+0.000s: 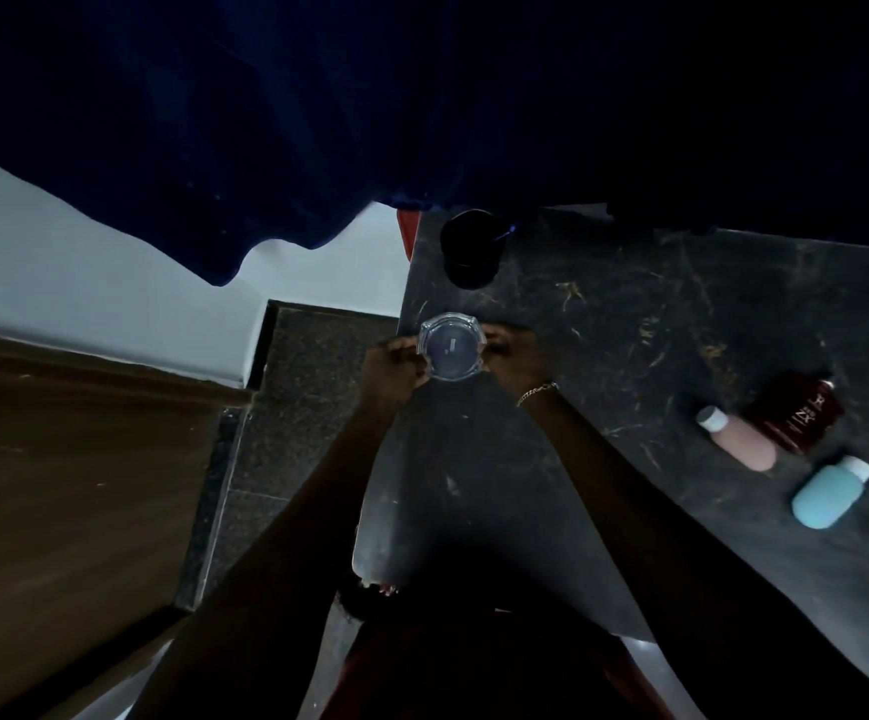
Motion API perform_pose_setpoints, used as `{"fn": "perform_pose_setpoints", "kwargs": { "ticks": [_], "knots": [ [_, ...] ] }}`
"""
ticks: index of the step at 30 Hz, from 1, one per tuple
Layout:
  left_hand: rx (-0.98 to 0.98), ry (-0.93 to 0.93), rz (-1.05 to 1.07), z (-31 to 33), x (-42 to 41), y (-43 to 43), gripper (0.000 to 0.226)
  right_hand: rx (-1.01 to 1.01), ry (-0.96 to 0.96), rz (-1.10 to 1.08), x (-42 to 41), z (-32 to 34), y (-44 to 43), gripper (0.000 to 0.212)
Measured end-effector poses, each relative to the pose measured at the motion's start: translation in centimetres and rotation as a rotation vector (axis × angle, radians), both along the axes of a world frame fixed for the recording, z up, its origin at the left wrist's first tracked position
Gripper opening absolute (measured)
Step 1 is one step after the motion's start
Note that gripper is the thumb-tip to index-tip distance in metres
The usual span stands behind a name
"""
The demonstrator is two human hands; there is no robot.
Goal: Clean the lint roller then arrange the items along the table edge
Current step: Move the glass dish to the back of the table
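Hands: left (393, 363), right (513, 350) | both gripping glass ashtray (450, 347) between them | table (604, 314) edge

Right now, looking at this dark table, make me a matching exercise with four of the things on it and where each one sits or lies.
Things:
1. glass ashtray
2. black jar
3. teal bottle
4. dark red box

Places or states:
A. lying nearest the right side, white cap pointing away
B. held between both hands at the table's left edge
C. lying beside a pink bottle
D. standing beyond the ashtray, near the far corner

Pairs: 1-B, 2-D, 3-A, 4-C
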State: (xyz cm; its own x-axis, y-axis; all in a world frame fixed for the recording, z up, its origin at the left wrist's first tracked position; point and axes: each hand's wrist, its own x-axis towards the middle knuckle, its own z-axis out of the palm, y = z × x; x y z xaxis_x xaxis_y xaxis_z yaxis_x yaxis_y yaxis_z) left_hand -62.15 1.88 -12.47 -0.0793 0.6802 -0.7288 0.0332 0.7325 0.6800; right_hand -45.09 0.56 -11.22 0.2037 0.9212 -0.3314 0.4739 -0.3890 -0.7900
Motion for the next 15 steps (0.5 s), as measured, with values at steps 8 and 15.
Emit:
{"fn": "perform_pose_setpoints", "kwargs": {
  "ticks": [8, 15],
  "knots": [
    [0.036, -0.007, -0.046, -1.8, -0.4, 1.9, 0.038, -0.092, 0.048, -0.079, -0.6, -2.6, 1.8, 0.032],
    [0.08, 0.081, -0.052, -2.2, -0.6, 1.9, 0.032, -0.078, -0.006, -0.106, -1.1, -3.1, 1.8, 0.033]
  ]
}}
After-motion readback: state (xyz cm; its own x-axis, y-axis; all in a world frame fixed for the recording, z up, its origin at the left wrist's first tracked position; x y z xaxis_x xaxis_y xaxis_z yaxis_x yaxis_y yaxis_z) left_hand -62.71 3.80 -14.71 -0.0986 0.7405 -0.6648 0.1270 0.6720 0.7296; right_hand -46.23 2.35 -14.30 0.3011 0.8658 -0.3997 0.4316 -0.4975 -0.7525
